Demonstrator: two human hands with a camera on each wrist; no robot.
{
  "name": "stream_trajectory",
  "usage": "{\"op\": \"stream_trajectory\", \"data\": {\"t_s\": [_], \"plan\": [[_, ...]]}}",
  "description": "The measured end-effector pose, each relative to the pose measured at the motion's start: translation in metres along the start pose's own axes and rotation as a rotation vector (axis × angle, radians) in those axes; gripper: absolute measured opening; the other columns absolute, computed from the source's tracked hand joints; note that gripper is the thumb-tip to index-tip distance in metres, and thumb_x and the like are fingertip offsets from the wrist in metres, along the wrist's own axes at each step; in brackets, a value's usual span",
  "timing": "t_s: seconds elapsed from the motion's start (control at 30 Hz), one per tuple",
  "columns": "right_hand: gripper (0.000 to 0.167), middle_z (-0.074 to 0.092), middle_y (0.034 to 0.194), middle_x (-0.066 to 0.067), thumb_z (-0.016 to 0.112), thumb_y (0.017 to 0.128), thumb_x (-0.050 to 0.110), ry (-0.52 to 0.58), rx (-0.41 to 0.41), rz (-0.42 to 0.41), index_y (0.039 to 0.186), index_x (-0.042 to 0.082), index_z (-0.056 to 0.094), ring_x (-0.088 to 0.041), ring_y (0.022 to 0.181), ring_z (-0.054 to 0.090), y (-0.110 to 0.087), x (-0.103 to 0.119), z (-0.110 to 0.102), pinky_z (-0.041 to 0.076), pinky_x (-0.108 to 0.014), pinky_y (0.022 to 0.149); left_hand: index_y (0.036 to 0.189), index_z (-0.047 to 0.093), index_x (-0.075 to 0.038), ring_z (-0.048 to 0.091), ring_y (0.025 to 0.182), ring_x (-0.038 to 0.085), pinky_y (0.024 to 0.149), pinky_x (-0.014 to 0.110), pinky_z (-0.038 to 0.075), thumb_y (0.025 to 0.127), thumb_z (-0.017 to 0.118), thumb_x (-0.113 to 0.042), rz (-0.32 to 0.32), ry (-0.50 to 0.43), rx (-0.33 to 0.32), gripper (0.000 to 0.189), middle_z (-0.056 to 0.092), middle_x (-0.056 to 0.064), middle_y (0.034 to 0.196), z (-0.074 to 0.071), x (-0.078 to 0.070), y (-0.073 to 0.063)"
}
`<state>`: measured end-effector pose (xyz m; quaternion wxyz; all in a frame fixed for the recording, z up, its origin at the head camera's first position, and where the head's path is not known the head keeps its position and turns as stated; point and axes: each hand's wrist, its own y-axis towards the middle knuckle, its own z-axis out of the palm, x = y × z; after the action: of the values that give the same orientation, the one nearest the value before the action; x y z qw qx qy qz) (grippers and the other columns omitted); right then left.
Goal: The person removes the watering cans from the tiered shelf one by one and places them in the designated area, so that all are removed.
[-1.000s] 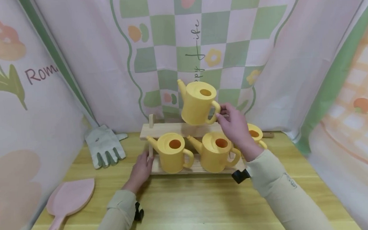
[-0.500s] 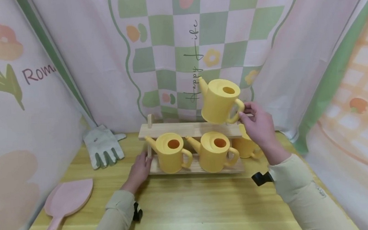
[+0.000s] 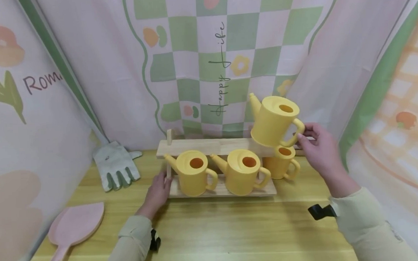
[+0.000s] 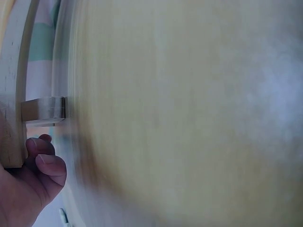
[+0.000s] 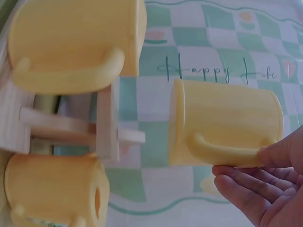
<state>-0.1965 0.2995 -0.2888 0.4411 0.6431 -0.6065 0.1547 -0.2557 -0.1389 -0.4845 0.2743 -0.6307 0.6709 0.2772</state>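
My right hand (image 3: 320,149) pinches the handle of a yellow watering can (image 3: 273,120), held up above the right end of a two-tier wooden rack (image 3: 199,146). In the right wrist view, thumb and fingers meet on that can's (image 5: 227,113) handle. My left hand (image 3: 158,193) grips the left end of the rack's lower shelf; the left wrist view has its fingers (image 4: 52,168) curled round the wood (image 4: 12,94). Two more yellow watering cans, a left one (image 3: 193,180) and a right one (image 3: 242,179), stand on the lower shelf. Another can (image 3: 280,166) stands beside the rack's right end, partly hidden.
On the wooden table (image 3: 213,231), a grey-white glove (image 3: 116,163) lies at the back left and a pink dustpan (image 3: 76,226) nearer the front. A printed curtain (image 3: 209,60) hangs close behind the rack. Side curtains border the table.
My right hand has carried the raised watering can rightward, from over the rack's middle to its right end, lately a little lower. My left hand keeps its grip on the rack.
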Motion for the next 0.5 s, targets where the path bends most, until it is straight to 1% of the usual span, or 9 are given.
{"op": "stream_trajectory", "data": {"t_s": [0.17, 0.27, 0.33, 0.5], "plan": [[0.035, 0.061, 0.116, -0.026, 0.052, 0.101, 0.018, -0.062, -0.045, -0.001, 0.127, -0.005, 0.051, 0.014, 0.075, 0.056, -0.005, -0.010, -0.011, 0.049, -0.009, 0.062, 0.146, 0.036, -0.005, 0.045, 0.126, 0.045, 0.104, 0.062, 0.035, 0.105, 0.038, -0.037, 0.005, 0.008, -0.005, 0.052, 0.042, 0.025, 0.140, 0.000, 0.000, 0.001], [0.033, 0.062, 0.110, -0.022, 0.053, 0.100, 0.014, -0.049, -0.060, -0.008, 0.125, -0.008, 0.051, 0.013, 0.074, 0.059, -0.006, -0.016, -0.017, 0.050, -0.009, 0.064, 0.146, 0.036, -0.005, 0.045, 0.126, 0.045, 0.104, 0.062, 0.035, 0.105, 0.038, -0.037, 0.006, 0.014, -0.004, 0.052, 0.043, 0.025, 0.140, 0.001, 0.001, 0.001], [0.032, 0.063, 0.106, -0.014, 0.053, 0.100, 0.013, -0.045, -0.063, -0.003, 0.124, -0.008, 0.050, 0.013, 0.074, 0.059, -0.008, -0.019, -0.021, 0.050, -0.008, 0.066, 0.146, 0.036, -0.005, 0.046, 0.125, 0.045, 0.103, 0.062, 0.036, 0.105, 0.038, -0.037, 0.008, 0.017, -0.003, 0.052, 0.043, 0.025, 0.139, 0.001, 0.002, 0.002], [0.032, 0.059, 0.093, 0.015, 0.052, 0.100, 0.010, -0.025, -0.067, 0.007, 0.122, -0.012, 0.049, 0.012, 0.074, 0.060, -0.011, -0.027, -0.030, 0.052, -0.010, 0.067, 0.145, 0.036, -0.005, 0.048, 0.122, 0.045, 0.101, 0.062, 0.038, 0.105, 0.038, -0.039, 0.015, 0.024, -0.007, 0.053, 0.045, 0.026, 0.136, 0.002, 0.004, 0.003]]}}
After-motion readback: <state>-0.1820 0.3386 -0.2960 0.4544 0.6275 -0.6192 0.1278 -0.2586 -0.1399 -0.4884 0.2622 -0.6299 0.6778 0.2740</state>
